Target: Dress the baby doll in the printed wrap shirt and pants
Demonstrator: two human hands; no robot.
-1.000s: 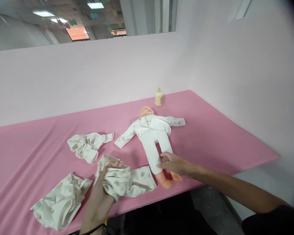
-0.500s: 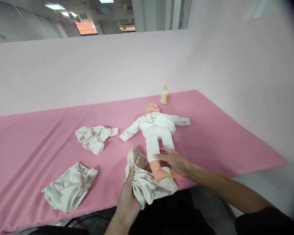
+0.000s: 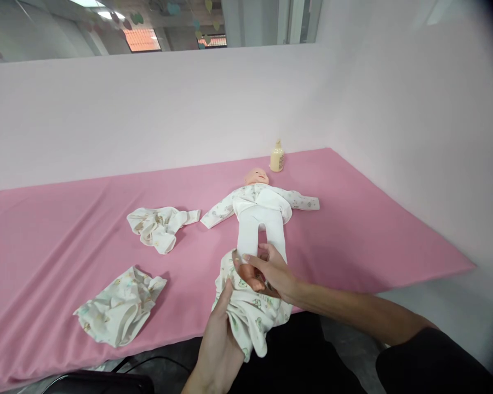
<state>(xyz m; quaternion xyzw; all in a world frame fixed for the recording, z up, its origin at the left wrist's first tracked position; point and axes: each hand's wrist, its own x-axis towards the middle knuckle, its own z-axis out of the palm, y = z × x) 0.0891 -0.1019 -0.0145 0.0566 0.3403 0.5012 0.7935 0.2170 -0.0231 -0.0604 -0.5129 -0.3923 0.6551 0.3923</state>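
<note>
A baby doll (image 3: 264, 216) lies on its back, head away from me, in a patterned long-sleeved top; its body and upper legs are white. My left hand (image 3: 222, 334) grips white baby pants (image 3: 257, 314) with a green print, thumb on top, at the table's front edge. The doll's bare foot (image 3: 252, 278) is at the open waist of the pants, partly inside. My right hand (image 3: 275, 273) holds the doll's lower leg on the left side of the view, thumb over it and fingers between the legs. The other foot is hidden behind this hand and the cloth.
A crumpled baby top (image 3: 162, 227) and a folded printed garment (image 3: 121, 306) lie to the left on the pink sheet (image 3: 365, 224). A pump bottle (image 3: 276, 157) stands beyond the doll's head, near the white wall. A black object (image 3: 98, 382) sits below the front edge.
The pants have moved up around the doll's foot, which is now partly inside the waist opening. My right hand has shifted slightly left with the leg. The view has tilted slightly.
</note>
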